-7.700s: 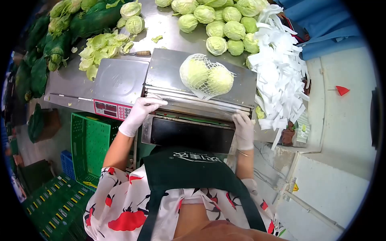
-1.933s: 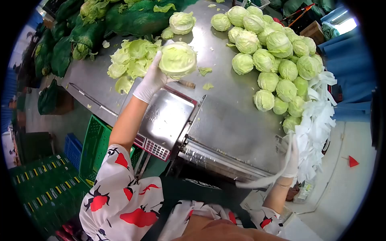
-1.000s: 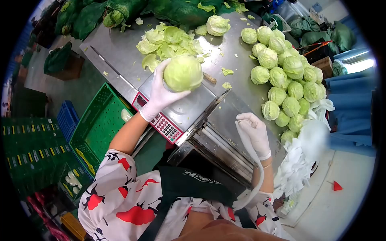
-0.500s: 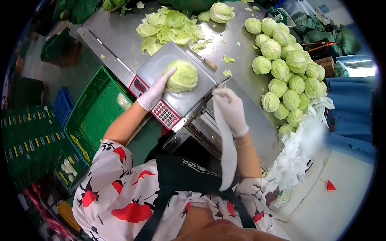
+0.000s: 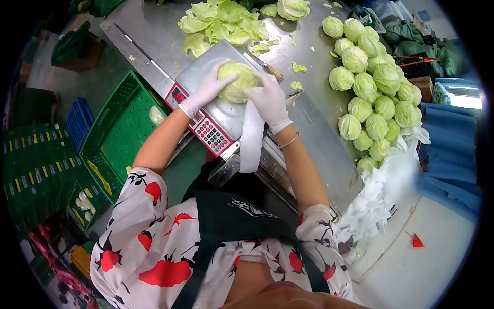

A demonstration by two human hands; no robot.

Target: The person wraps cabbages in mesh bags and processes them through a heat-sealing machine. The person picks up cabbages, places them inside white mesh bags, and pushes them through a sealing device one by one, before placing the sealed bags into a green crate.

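Observation:
A pale green cabbage [image 5: 237,85] rests on the metal pan of a weighing scale [image 5: 198,69] with a red-edged keypad. My left hand [image 5: 210,87], in a white glove, grips the cabbage from its left side, thumb over the top. My right hand [image 5: 267,100], also gloved, is at the cabbage's right side, with its fingers pinched on a white strip [image 5: 251,139]. The strip hangs down over the scale's near edge. Whether its upper end touches the cabbage is hidden by the fingers.
A wooden-handled knife [image 5: 272,71] lies behind the scale. Loose cabbage leaves [image 5: 226,23] are at the back, and many cabbages [image 5: 386,78] are piled at right. More white strips [image 5: 368,206] hang off the table edge [image 5: 337,213]. A green crate [image 5: 116,136] stands at left.
My right hand has moved left to the cabbage, bringing the white strip with it. My left hand still holds the cabbage and its thumb has shifted across it. The view has shifted slightly.

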